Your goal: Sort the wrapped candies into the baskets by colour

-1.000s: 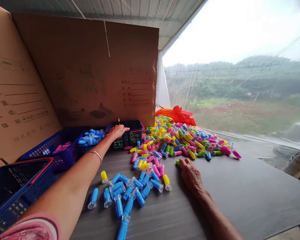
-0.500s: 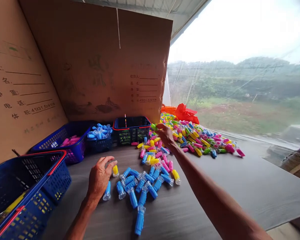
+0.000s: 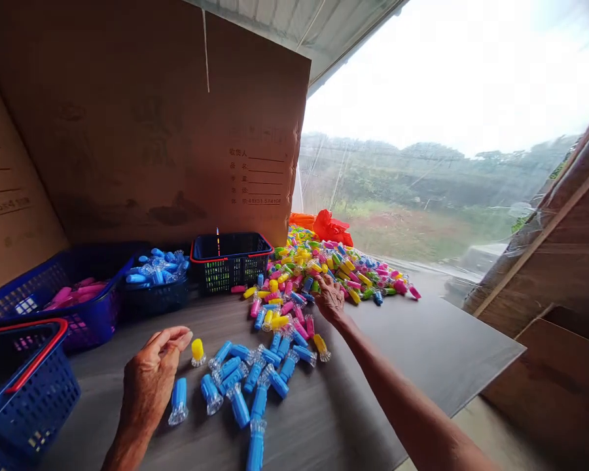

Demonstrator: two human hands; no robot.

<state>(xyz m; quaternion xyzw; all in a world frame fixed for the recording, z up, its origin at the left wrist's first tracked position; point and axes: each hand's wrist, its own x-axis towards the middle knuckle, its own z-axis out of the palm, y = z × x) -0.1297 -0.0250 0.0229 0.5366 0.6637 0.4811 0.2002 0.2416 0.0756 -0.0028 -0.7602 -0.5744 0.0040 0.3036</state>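
Note:
My left hand [image 3: 150,376] hovers over the table at the left, its thumb and forefinger loosely curved with nothing between them. Just beyond its fingertips a yellow toy flashlight [image 3: 197,353] stands on its clear faceted head. A blue toy flashlight [image 3: 178,400] is beside the same hand, to its right. At the near edge of the mixed pile [image 3: 351,265], my right hand [image 3: 330,299] has its fingers curled around a green toy flashlight [image 3: 316,286], of which only a bit shows. Several blue toy flashlights [image 3: 239,405] lie loose between my hands.
A dark basket with a red rim [image 3: 232,261] stands by the cardboard wall [image 3: 177,131]. Left of it are a basket of blue pieces [image 3: 158,294] and a purple-blue basket with pink ones [image 3: 91,327]. Another basket [image 3: 34,399] is nearest me. The table edge [image 3: 485,383] runs at right.
The view has turned to the right. My right hand has moved from beside the red-rimmed basket rightward and down to the pile. My left hand's thumb and forefinger are closer together.

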